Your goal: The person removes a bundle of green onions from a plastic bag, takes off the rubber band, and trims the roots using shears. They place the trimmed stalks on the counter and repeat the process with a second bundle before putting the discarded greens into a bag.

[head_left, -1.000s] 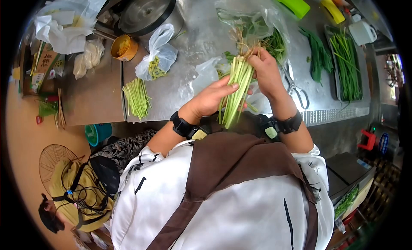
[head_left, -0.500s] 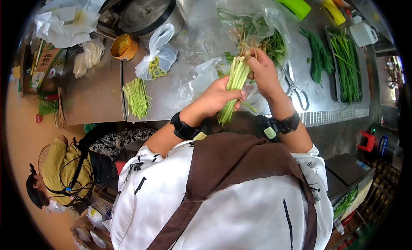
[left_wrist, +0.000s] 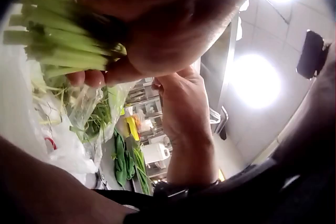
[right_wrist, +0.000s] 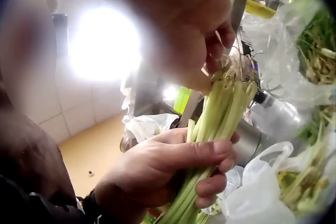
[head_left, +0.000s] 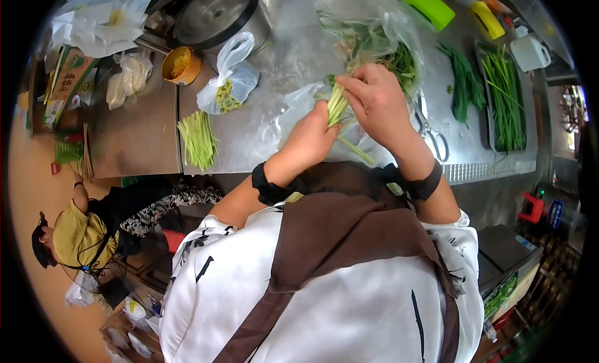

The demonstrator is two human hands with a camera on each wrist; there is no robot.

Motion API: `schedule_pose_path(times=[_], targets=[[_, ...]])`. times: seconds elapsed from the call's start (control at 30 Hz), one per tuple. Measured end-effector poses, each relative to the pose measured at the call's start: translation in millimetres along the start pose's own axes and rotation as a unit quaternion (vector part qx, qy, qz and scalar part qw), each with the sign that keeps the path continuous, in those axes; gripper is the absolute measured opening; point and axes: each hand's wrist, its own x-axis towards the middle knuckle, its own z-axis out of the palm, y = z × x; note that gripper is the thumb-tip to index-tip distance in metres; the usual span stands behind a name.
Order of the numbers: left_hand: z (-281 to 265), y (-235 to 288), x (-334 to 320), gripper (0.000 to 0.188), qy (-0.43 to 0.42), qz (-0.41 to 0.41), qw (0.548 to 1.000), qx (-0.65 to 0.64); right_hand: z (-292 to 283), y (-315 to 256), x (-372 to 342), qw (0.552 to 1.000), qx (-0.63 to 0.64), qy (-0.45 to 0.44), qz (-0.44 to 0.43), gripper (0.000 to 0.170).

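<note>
The left grip [head_left: 309, 138] curls round the stalks [right_wrist: 223, 111], likely light, crisp and best held mid-length, while the right grip [head_left: 379, 105] pinches their roots [right_wrist: 234, 71].

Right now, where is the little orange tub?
In the head view, the orange tub is on the metal counter, on the person's left, just below the big round pot and beside the tied white bag.

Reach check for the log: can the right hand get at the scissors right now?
Likely yes: the scissors lie beside the right forearm, handles uncovered, though the right hand is busy at the root end of the stalks.
</note>
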Motion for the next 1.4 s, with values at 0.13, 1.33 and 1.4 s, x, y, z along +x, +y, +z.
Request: schedule_pose_path(times=[0.13,1.33,1.4], targets=[[-5,13,-3,0.030,0.006,-0.018,0.996,0.082,-10,-8,4,0.998,-0.011,-0.069,-0.003,0.019],[3,6,30,0.027,-0.237,-0.080,0.876,-0.412,-60,95,-81,0.945,0.082,0.073,0.308,0.012],[9,20,39,0.029,-0.253,-0.068,0.881,-0.394,-67,105,-104,0.919,0.053,0.062,0.386,0.014]])
